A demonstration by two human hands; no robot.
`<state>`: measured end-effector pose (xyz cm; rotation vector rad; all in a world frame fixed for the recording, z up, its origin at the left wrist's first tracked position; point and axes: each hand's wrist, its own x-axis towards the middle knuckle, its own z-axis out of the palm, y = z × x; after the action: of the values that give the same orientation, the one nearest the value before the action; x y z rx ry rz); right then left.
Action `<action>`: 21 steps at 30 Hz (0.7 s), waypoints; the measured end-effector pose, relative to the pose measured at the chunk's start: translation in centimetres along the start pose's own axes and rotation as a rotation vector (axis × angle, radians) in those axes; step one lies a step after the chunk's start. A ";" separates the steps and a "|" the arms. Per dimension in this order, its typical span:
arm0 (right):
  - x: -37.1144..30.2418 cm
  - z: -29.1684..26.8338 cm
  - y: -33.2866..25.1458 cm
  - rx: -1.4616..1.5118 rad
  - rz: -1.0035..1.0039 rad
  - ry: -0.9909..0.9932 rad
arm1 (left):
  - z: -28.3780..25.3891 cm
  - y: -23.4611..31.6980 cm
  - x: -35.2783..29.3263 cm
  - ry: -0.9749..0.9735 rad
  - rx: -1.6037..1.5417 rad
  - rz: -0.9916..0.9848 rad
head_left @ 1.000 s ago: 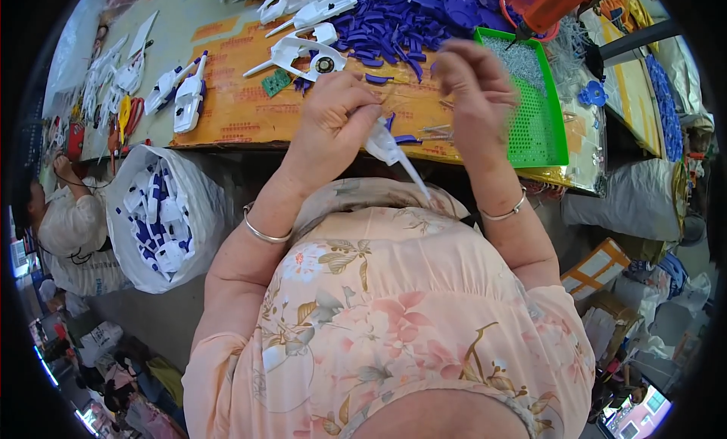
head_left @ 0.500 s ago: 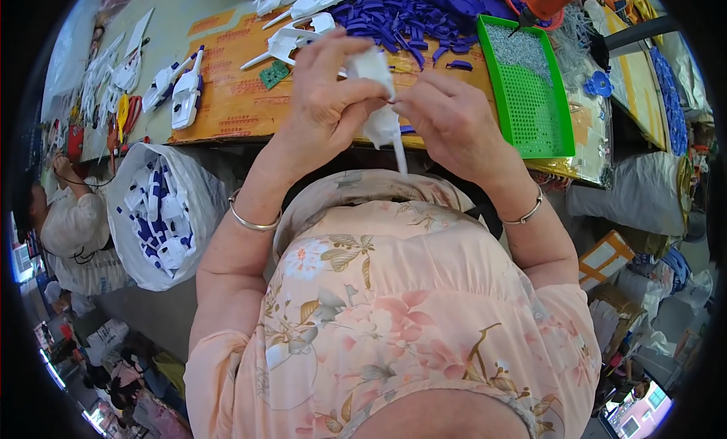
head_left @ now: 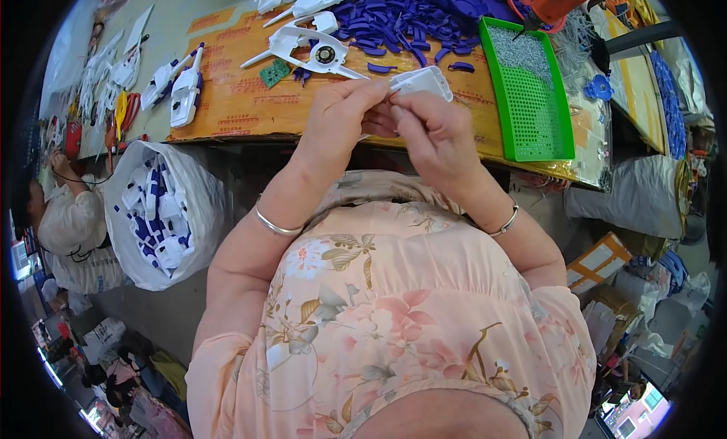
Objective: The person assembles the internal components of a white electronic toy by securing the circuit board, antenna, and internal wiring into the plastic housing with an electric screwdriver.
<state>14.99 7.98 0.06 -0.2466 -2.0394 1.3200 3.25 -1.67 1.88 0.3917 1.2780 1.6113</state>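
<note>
Gripping white casing (head_left: 427, 83) in both hands (head_left: 439, 130), long axis slanted, broad end away-right

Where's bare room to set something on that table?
The orange cardboard looks bare between the white-and-blue pieces and the green circuit board. It's crowded farther back, where blue parts heap left of the green tray, and around the left hand and right hand.

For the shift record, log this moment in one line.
Left hand: at white plastic shell, grip partly hidden; right hand: at shell, beside left hand; beyond: heaped blue curved plastic pieces; right: green rectangular plastic tray
</note>
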 end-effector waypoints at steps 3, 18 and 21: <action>-0.1 -0.6 -0.5 -0.246 -0.051 -0.131 | -0.1 -0.1 0.5 0.004 0.116 0.050; 1.2 -3.5 -4.1 -0.919 -0.486 -0.290 | -0.7 0.6 1.6 -0.127 0.724 0.047; 1.2 -3.7 -2.0 -0.783 -0.484 -0.283 | -0.3 0.8 1.6 -0.124 0.973 0.182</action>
<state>16.86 10.38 3.21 0.1039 -2.5622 0.2358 1.93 -0.39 1.94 1.2027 1.9060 0.9716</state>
